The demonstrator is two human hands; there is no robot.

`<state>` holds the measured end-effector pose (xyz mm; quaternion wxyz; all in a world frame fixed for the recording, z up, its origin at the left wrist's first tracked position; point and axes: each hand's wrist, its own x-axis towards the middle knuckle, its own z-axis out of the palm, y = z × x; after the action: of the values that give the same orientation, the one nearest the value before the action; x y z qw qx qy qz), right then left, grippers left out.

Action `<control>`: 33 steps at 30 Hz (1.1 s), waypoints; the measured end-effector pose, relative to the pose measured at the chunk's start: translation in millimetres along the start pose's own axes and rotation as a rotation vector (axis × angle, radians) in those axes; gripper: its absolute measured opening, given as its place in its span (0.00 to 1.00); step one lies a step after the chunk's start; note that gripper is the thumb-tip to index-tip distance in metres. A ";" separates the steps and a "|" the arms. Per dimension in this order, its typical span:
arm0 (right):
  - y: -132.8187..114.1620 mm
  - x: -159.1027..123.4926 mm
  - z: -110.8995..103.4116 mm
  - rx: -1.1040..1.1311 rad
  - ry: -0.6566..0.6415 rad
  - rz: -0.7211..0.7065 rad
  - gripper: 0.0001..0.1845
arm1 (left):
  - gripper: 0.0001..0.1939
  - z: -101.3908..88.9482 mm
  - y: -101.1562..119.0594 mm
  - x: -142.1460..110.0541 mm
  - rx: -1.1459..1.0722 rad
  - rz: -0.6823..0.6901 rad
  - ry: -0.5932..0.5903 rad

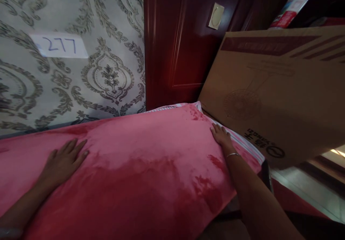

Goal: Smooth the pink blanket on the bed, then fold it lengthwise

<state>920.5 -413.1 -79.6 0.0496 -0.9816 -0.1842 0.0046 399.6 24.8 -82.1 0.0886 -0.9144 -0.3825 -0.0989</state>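
A pink-red plush cover (pixel 151 139) lies spread over a long padded surface against the wall, with darker and lighter patches in its pile. On its left part my left hand (pixel 63 161) rests palm down, fingers stretched out and apart. Close to the far right edge, my right hand (pixel 221 135) lies flat on the cover, fingers extended beside the striped pink-and-white edging (pixel 246 144). Nothing is held in either hand. A thin bracelet (pixel 233 154) circles my right wrist. What lies under the cover is hidden.
A big cardboard box (pixel 269 89) leans at the right, with a plastic bottle (pixel 293 6) behind its top edge. Behind stands a dark red wooden panel (pixel 185 46) with a switch (pixel 216 16). A paper marked 277 (pixel 60 46) is on the patterned wall (pixel 110 74).
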 end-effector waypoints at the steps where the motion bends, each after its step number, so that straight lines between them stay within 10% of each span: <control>1: -0.2 -0.4 -0.5 0.005 0.002 0.009 0.33 | 0.37 -2.9 2.0 0.4 0.013 -0.012 -0.042; 8: -47.2 -35.6 -17.5 0.027 0.046 0.063 0.36 | 0.34 -31.2 25.3 -3.9 0.030 -0.038 -0.128; 15: -150.1 -172.7 -1.9 0.076 -0.045 -0.610 0.33 | 0.33 -59.6 45.2 -12.8 0.042 0.056 -0.064; 20: -176.9 -253.7 10.9 0.145 -0.050 -0.871 0.33 | 0.34 -52.3 103.0 -57.2 -0.095 0.268 -0.037; 26: -130.2 -219.4 0.6 0.059 -0.093 -0.760 0.32 | 0.33 -30.5 150.7 -104.2 -0.105 0.353 -0.057; 33: 17.1 -144.0 -18.0 -0.032 -0.069 -0.239 0.30 | 0.33 -30.6 146.5 -100.4 -0.102 0.340 -0.034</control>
<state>792.9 -482.9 -64.7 0.0280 -0.9525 -0.3017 0.0296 432.1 -152.3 -90.2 0.0510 -0.9708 -0.2180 -0.0862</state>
